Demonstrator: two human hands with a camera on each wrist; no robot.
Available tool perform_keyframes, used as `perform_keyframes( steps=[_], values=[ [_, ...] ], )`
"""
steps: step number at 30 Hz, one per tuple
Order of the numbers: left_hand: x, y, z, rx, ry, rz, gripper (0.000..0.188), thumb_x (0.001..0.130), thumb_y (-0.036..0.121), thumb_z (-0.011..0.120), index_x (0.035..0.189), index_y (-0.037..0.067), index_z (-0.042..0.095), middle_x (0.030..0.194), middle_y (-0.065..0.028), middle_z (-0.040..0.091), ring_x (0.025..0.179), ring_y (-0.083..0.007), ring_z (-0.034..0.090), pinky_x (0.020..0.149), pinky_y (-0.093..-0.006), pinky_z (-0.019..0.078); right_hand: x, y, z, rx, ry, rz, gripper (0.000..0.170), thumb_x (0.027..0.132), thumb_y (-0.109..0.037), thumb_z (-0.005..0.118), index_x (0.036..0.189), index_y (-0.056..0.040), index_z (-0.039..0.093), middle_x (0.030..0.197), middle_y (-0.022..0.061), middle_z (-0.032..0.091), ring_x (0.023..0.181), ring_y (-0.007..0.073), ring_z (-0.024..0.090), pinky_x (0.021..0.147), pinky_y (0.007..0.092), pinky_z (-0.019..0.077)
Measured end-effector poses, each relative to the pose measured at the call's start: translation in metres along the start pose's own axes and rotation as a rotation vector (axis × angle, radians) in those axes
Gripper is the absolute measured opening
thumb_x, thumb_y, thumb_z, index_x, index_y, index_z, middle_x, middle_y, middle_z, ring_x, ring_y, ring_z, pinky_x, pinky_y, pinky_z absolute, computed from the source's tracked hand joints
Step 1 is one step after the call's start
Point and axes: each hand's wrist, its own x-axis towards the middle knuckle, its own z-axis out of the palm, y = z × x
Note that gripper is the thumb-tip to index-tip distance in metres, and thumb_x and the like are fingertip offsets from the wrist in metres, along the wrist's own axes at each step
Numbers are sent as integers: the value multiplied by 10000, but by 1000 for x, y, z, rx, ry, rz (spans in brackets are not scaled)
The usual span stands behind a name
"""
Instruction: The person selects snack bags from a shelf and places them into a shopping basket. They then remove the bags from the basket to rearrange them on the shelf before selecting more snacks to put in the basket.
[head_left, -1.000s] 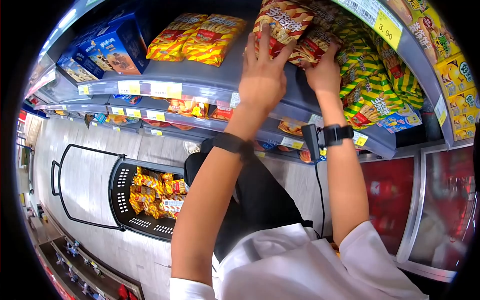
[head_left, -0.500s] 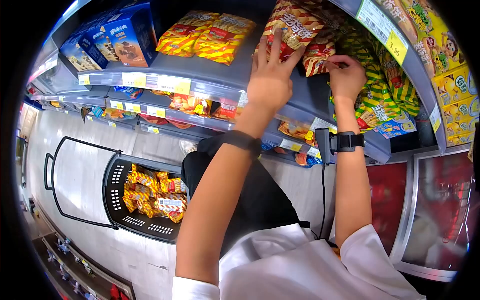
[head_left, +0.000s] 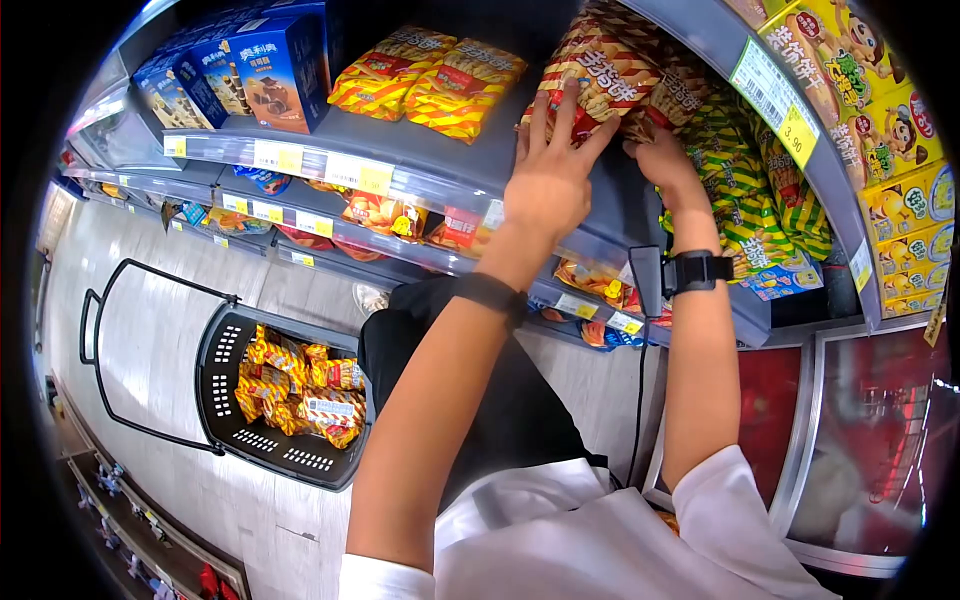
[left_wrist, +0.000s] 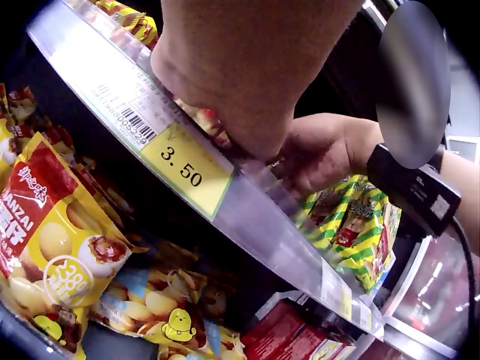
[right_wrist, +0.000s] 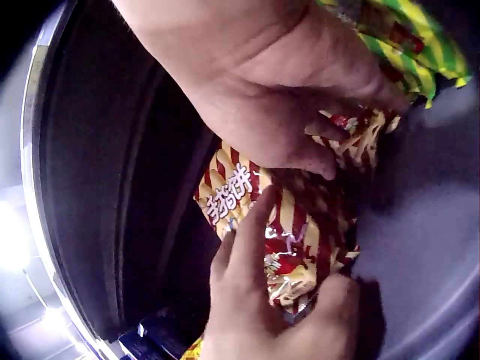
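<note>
In the head view, my left hand [head_left: 550,185] lies with fairly straight, spread fingers on a red-and-cream striped bag of finger biscuits [head_left: 605,70] on the shelf. The right wrist view shows its forefinger along that bag's front, with the thumb by the lower edge. Beside it, my right hand [head_left: 675,175] grips the lower edge of a second red-and-cream biscuit bag [head_left: 680,95]. In the right wrist view, fingers and thumb bend about this second bag [right_wrist: 367,139], and part of it is hidden. Green-and-yellow striped bags [head_left: 755,200] stand just right of the right hand.
Yellow-and-red biscuit bags [head_left: 465,90] and blue boxes [head_left: 280,75] share the shelf at left. A price strip [left_wrist: 184,169] edges the shelf below my left wrist. On the floor, a black basket [head_left: 215,385] holds several yellow-and-red bags [head_left: 300,395].
The right hand first lay at the second bag, then pinched its corner farther right, and now grips its lower edge closer to the left hand. The left hand has stayed on the first bag.
</note>
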Motion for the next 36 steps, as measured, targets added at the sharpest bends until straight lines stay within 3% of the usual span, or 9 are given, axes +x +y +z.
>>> perform_keyframes(
  steps=[6,8,11,12,15,20,22,29,36],
  values=[
    [1,-2,-1,12,-57,-11,724,765,101,672,1425,315,465,1594,-169,153,1435,-441,207,1112,-587,309,24,-19,-1,171,-130,165,477,851,-154,567,1292,27,545,1316,231,578,1203,344,558,979,409,433],
    [0,-4,14,49,70,0,585,813,119,614,1372,271,526,1578,-194,212,1416,-451,259,1125,-559,302,71,39,24,-99,-195,104,457,873,-196,552,1254,57,559,1305,204,590,1171,310,572,981,407,435],
    [-25,8,-8,-422,263,178,256,807,148,594,1056,106,637,1316,-199,528,1238,-396,488,1017,-492,412,46,96,-4,683,-453,-229,346,946,-176,577,1274,-66,575,1200,91,612,1025,168,592,867,329,493],
    [-45,15,-41,-462,302,274,228,742,103,604,967,86,629,1202,-179,575,1157,-365,542,923,-477,456,43,56,-18,545,-573,-21,448,945,-182,585,1369,-63,502,1261,75,597,1102,185,579,935,328,471],
    [-128,10,-60,-322,269,231,178,710,109,650,884,106,608,1122,-97,587,1064,-297,555,867,-433,460,-59,-21,-32,531,-175,-134,512,1007,-266,523,1449,-33,411,1459,120,457,1364,258,422,1125,390,333],
    [-268,-59,-137,-184,359,-433,235,677,-58,567,847,77,659,905,-86,622,885,-299,586,802,-399,459,-150,-58,-43,493,-177,-251,375,996,-224,547,1299,-4,535,1347,178,540,1256,289,535,1045,405,429],
    [-339,-106,-141,-118,446,-806,247,717,-81,547,907,49,638,952,-119,606,901,-314,586,824,-397,474,-171,-61,-20,644,-508,-294,357,963,-236,593,1219,11,559,1217,160,610,1109,250,615,965,368,472],
    [-555,-249,-127,-156,394,-1922,797,705,465,832,1112,-126,486,952,-199,662,954,-218,658,793,-351,540,-250,-126,142,839,-1301,264,263,917,-61,626,1165,17,583,1101,119,659,1003,172,653,900,277,506],
    [-555,-285,-83,458,240,-2197,1209,567,566,883,1336,-152,287,1371,-300,439,1255,-412,484,1057,-440,402,-313,-131,224,710,-1452,176,234,903,-47,626,1127,20,608,1031,111,675,985,156,650,856,270,513]
  ],
)
